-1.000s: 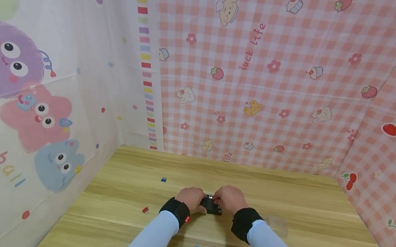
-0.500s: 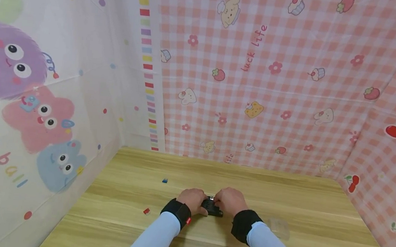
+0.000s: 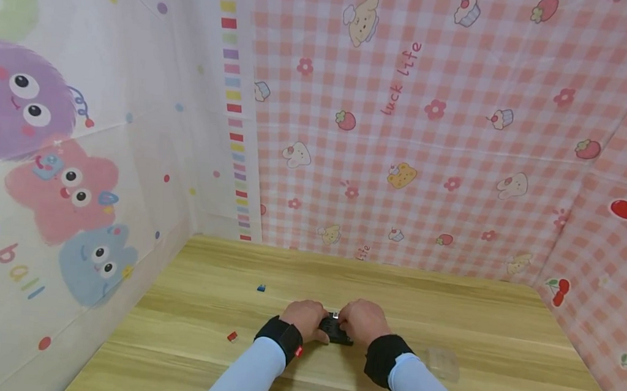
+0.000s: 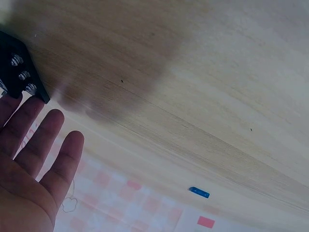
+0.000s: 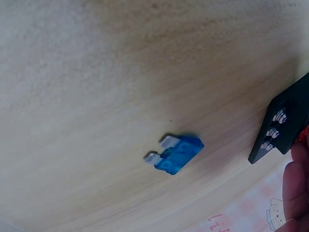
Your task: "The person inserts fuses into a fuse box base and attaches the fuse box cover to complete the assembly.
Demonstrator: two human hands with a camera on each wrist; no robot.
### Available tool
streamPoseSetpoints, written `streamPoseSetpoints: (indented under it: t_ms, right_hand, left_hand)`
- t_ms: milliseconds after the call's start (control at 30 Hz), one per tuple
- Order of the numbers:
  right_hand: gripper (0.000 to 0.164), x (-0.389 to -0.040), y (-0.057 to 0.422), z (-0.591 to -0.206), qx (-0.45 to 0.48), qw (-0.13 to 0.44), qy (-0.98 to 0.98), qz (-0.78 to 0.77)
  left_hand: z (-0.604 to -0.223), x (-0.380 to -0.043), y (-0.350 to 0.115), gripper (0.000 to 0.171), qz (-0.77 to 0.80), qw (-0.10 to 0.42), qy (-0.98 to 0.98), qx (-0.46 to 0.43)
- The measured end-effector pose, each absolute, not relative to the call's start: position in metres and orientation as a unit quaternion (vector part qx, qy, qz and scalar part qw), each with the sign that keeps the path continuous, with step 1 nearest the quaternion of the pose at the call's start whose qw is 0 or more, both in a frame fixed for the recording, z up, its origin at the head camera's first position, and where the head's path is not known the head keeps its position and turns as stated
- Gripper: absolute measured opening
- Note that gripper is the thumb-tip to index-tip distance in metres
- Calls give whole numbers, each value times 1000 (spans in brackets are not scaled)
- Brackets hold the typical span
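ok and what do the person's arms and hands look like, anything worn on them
Both the left hand and right hand are bare, without gloves. Pale blue, close-fitting sleeves cover the forearms, and each wrist has a wide black band. The left one carries a small red tag with lettering too small to read. No cables show.

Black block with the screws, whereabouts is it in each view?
Head: black block, low centre, between left hand and right hand.
Left wrist: black block, upper left, cut off by the edge.
Right wrist: black block, right edge, cut off.
Shared landmark: pink checked cloth.
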State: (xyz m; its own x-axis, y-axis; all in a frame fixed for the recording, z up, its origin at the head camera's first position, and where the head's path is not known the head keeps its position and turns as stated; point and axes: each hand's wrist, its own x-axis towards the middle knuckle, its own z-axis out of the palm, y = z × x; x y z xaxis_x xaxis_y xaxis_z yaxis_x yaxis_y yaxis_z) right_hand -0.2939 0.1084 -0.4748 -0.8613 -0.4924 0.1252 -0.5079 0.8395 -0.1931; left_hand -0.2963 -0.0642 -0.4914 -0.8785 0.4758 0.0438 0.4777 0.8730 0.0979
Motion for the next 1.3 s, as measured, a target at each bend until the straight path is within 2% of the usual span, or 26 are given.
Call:
streamPoseSetpoints:
  t_ms: [333, 700, 1300]
  right_hand:
    - [11, -296, 106, -477, 285, 54, -956, 50]
    - [13, -298, 106, -477, 269, 52, -958, 82]
    - [14, -299, 104, -480, 275, 58, -957, 78]
  left_hand:
    - [-491, -295, -64, 39, -54, 15, -968, -246]
    - [-483, -291, -63, 41, -60, 3, -969, -239]
    - [-491, -295, -65, 37, -61, 20, -966, -250]
